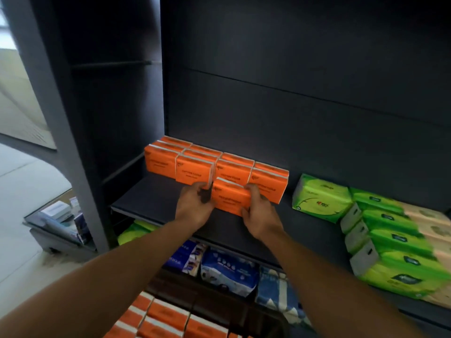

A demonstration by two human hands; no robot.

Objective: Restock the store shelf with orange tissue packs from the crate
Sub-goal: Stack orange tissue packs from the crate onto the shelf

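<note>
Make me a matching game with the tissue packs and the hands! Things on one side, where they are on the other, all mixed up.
Things:
1. green packs
2. blue packs
3. orange packs in the crate
4. orange pack between the left hand and right hand

Places:
A. bottom of the picture
B. front of the orange rows on the shelf
C. right end of the shelf
D. below the shelf

Pairs: 1-C, 2-D, 3-A, 4-B

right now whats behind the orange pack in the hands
Behind the held pack stand rows of orange packs, then the dark shelf back. The held pack and both hands cover their lower fronts.
</note>
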